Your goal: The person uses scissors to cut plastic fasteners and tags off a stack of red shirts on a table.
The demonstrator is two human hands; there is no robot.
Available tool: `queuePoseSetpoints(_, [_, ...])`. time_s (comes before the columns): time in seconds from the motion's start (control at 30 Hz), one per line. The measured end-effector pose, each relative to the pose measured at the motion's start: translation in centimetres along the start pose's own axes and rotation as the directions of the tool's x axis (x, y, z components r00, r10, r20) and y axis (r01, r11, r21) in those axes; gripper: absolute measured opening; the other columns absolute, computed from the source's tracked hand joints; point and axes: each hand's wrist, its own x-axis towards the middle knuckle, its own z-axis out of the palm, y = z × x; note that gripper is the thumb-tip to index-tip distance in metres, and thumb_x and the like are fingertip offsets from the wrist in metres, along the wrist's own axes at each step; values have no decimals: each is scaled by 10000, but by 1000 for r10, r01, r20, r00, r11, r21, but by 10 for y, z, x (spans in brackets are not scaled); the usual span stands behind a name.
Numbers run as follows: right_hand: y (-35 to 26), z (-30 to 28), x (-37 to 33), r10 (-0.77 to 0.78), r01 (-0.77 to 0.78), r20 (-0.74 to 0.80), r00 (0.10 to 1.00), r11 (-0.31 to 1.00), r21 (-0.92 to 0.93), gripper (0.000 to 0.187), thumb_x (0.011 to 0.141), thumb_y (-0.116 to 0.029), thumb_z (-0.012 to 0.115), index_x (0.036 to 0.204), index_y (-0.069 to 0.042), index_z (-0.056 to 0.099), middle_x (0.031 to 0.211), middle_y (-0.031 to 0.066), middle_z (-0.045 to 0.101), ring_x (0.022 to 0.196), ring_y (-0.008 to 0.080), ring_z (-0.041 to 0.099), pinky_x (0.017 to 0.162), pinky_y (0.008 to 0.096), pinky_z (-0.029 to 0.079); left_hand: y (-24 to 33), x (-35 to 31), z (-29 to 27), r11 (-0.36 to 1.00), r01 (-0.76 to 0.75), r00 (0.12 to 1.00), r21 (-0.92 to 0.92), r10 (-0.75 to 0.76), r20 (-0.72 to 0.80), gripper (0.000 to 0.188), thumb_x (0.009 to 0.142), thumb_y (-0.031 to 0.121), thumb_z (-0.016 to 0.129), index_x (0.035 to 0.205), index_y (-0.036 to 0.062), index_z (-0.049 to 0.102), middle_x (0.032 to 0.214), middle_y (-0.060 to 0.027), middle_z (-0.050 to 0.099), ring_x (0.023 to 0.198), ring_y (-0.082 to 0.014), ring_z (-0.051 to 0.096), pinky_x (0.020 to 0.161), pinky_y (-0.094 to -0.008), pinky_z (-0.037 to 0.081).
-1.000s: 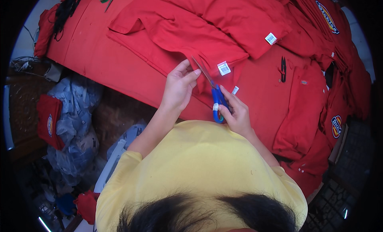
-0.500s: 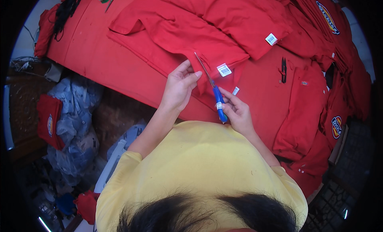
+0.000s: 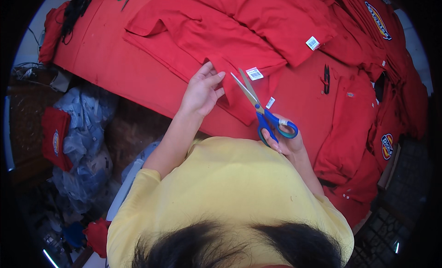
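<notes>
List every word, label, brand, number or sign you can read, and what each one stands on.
Wording is left uncopied; here is where it stands:
Top tag, middle tag, bottom tag: barcodes on red cloth; print too small.
Top logo: large letters on piled cloth.
Lower logo: letters on piled cloth.
Left logo: on folded cloth, blurred.
Small patch: on a garment, too small.
Sticker: on the scissors, too small.

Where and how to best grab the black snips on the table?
Likely at the blunt near end of the black snips, pinched across their width, coming in from the near left. They lie lengthwise on the red tabletop, narrow pointed tips facing away from the person, with a red garment close on their right.
</notes>
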Motion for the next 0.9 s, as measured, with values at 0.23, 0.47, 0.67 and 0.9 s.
queuePoseSetpoints(0.23, [15, -20, -21, 11, -15, -84, 996, 999, -49, 492, 938, -266, 480, 1250, 106, 395, 901, 181, 576, 524, 142, 525, 424, 207, 410, 3, 3, 1, 996, 35, 999, -81, -35, -6, 339, 894, 2, 509, 1225, 71, 489, 1120, -40, 591, 1050, -152, 574, 918, -331, 473])
queuePoseSetpoints(0.47, [12, -9, -7, 18, -27, -138, 990, 998, -63, 430, 941, -226, 478, 1225, 94, 435, 865, 170, 580, 504, 140, 521, 415, 207, 409, 1, 2, 0, 995, 38, 999, -89, -37, 18, 335, 895, 3, 505, 1225, 63, 488, 1113, -40, 593, 1042, -156, 576, 912, -333, 473])
queuePoseSetpoints(0.67, [14, -5, -7, -78, 29, -169, 983, 961, -276, 370, 918, -87, 490, 1263, 47, 470, 869, 150, 600, 549, 165, 558, 463, 237, 453, 0, 0, 3, 994, 25, 997, -109, -33, -64, 247, 894, 49, 544, 1140, 71, 519, 1042, -48, 606, 973, -161, 585, 836, -332, 477])
queuePoseSetpoints(0.9, [6, 25, 13, -467, -100, -139, 873, 108, -989, 513, 813, -103, 662, 1286, -3, 491, 947, 123, 634, 833, 206, 642, 770, 310, 502, -6, 2, -2, 985, -173, 982, -26, 170, -83, 156, 895, 56, 560, 1050, 39, 579, 986, -45, 622, 918, -131, 582, 804, -287, 463])
